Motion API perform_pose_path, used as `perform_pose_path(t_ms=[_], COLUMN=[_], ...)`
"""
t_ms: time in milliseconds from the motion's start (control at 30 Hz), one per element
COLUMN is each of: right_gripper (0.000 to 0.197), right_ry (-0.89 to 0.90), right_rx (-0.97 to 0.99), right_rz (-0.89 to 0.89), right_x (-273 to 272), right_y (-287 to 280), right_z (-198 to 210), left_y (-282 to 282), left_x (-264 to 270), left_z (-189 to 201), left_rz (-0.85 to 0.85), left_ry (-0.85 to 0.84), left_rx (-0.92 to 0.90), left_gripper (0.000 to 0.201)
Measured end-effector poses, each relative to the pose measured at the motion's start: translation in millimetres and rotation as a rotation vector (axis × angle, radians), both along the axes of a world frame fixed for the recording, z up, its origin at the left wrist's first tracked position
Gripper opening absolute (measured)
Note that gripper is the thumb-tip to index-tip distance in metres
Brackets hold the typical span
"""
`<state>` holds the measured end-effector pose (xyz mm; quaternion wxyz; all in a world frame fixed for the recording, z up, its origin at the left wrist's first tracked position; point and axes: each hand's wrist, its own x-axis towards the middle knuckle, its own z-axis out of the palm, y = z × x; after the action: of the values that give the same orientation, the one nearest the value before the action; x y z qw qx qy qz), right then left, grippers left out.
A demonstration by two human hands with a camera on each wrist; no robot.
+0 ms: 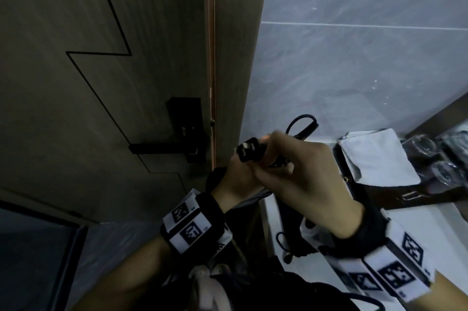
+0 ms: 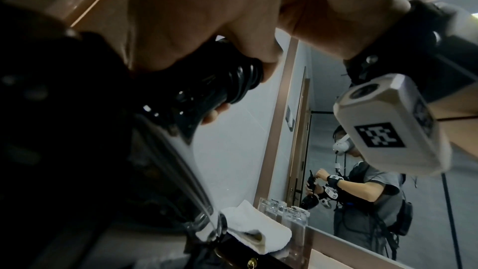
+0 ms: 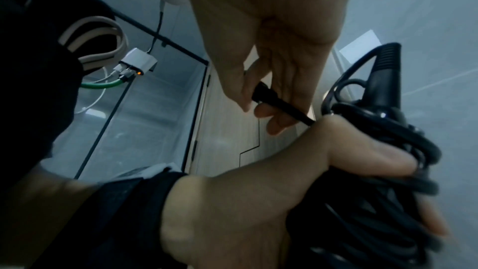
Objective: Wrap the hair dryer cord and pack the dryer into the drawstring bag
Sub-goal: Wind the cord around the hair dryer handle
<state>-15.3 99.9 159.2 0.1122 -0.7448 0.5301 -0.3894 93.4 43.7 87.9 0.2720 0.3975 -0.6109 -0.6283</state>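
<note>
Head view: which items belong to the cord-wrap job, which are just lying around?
Job:
- hair dryer, cord coiled on its handle, left hand gripping
- plug, right hand pinching it

Lying about:
- folded white towel
- drinking glasses
- door handle

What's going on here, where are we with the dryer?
A person is partway through wrapping the cord. The left hand grips the black hair dryer by its handle, with the cord already coiled around it several times. The right hand pinches the plug end, with only a short tail left loose. The dryer is not bagged yet. A folded white towel lies on the counter beside some glasses.
</note>
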Motion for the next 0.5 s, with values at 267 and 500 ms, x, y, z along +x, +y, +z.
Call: perform_pose_path(t_ms=[267, 500], right_gripper=[0.031, 0.021], right_ry=[-0.003, -0.653], right_rx=[0.238, 0.418], right_rz=[0.043, 0.246], right_x=[-43.1, -72.2], right_y=[-14.6, -19.7], right_z=[35.8, 5.4], left_y=[-18.8, -29.4], left_x=[-17.3, -27.5], left_z=[8.1, 22.0], left_rz=[-0.319, -0.651], left_ry=[-0.169, -0.123], left_rx=[-0.174, 0.2], left_gripper=[0.023, 0.057])
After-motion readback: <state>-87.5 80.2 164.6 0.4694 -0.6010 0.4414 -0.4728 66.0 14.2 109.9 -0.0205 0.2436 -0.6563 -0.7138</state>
